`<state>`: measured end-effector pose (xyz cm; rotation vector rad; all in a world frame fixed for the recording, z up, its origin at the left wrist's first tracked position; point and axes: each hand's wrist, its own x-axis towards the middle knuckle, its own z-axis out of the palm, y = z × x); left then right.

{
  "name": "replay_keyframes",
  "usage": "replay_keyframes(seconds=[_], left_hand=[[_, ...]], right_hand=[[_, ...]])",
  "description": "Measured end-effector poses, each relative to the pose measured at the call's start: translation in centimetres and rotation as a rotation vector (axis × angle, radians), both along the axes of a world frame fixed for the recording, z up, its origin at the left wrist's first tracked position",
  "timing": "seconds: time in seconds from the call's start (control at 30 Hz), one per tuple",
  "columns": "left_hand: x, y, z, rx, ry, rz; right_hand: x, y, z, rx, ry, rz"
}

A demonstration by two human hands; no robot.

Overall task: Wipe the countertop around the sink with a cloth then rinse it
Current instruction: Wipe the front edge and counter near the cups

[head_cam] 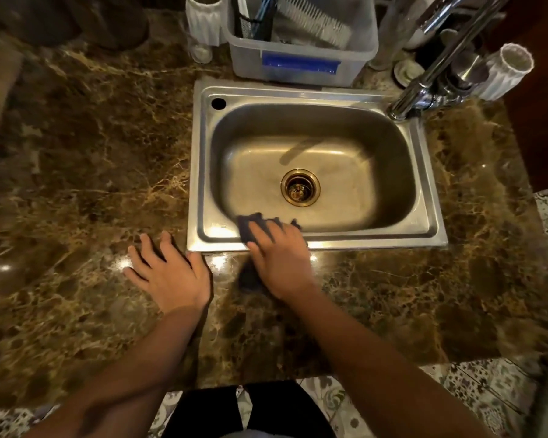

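Observation:
A stainless steel sink is set into a brown marble countertop. My right hand presses a dark blue cloth onto the sink's front rim, near its left corner; most of the cloth is hidden under my fingers. My left hand lies flat on the countertop just left of the sink's front corner, fingers spread, holding nothing. The chrome tap rises at the sink's back right corner, and no water is running.
A clear plastic bin with a brush and utensils stands behind the sink. White ribbed cups stand at the back left and right. The counter's front edge is near my body, patterned floor tiles below.

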<state>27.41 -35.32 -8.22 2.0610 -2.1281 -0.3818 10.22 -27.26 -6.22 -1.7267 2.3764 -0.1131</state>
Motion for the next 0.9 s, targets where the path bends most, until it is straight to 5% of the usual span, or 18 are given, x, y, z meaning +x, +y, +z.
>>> replay_keyframes(seconds=[0.2, 0.5, 0.73, 0.9], left_hand=[[-0.1, -6.5, 1.9, -0.064, 0.211, -0.149], [-2.6, -15.8, 1.0, -0.008, 0.002, -0.214], [-5.8, -18.2, 0.0, -0.021, 0.050, -0.114], [-8.0, -18.2, -0.4, 0.023, 0.073, 0.017]], right_hand=[[-2.0, 0.3, -0.4, 0.130, 0.113, -0.097], [8.0, -13.3, -1.1, 0.089, -0.212, -0.101], [1.3, -23.1, -3.0, -0.030, -0.337, -0.114], [-4.1, -29.9, -2.3, 0.035, -0.168, -0.029]])
